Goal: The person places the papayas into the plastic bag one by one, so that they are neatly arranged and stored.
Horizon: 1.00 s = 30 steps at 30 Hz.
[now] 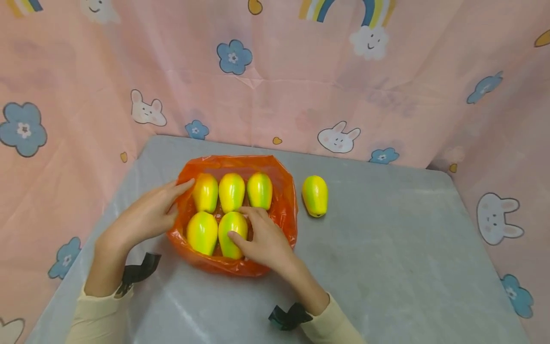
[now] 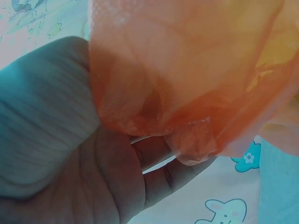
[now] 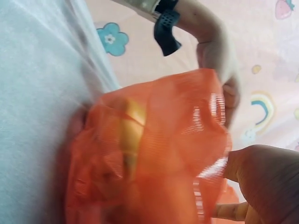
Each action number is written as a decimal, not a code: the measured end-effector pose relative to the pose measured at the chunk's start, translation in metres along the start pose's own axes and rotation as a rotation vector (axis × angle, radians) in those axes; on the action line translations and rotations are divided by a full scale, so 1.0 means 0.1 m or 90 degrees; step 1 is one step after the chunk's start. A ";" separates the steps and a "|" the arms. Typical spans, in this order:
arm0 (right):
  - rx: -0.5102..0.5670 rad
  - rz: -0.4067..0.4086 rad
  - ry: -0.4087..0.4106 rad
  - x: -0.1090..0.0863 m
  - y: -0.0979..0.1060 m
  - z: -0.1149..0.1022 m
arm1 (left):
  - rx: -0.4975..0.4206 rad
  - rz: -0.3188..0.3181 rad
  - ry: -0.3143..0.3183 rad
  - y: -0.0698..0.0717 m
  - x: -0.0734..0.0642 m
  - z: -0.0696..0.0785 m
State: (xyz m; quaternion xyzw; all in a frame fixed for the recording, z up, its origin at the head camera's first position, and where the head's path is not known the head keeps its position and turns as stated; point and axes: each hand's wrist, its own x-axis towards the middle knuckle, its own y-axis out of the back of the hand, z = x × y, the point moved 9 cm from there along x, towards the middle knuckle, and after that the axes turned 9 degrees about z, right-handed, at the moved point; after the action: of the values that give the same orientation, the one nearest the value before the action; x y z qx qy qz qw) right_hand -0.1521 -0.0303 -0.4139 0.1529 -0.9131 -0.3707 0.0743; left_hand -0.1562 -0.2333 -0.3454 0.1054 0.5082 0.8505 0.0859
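An orange plastic bag [image 1: 281, 184] lies with its mouth spread wide, and several yellow-green mangoes sit inside in two rows. At the bag's left rim, my left hand [image 1: 148, 212] holds the plastic, index finger over the edge; the left wrist view shows its fingers [image 2: 168, 179] partly behind the film. My right hand [image 1: 268, 239] reaches over the right rim and grips the front-row mango [image 1: 232, 236] between thumb and fingers. In the right wrist view the bag wall hides most of that grip. Another mango [image 1: 315, 196] lies outside, right of the bag.
The grey-covered table [image 1: 386, 239] extends to the right of the bag. A pink printed curtain [image 1: 279, 95] encloses the back and sides. Black pieces stick out at my left wrist [image 1: 139, 270] and right wrist [image 1: 290, 316].
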 end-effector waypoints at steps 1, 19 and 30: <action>0.001 0.001 0.003 0.00 0.02 -0.01 | 0.001 -0.001 0.001 0.00 0.00 0.00; 0.085 0.157 0.068 0.07 0.74 0.04 | -0.021 -0.011 0.014 -0.02 0.00 -0.01; 0.099 0.340 0.105 0.07 1.33 0.40 | -0.028 -0.016 0.021 -0.03 -0.01 0.00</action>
State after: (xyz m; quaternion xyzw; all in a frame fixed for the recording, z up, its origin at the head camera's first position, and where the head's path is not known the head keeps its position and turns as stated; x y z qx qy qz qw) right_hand -0.1985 0.0832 -0.3495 -0.0582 -0.9375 -0.2529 0.2317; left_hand -0.1554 -0.2320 -0.3483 0.0832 0.4917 0.8620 0.0909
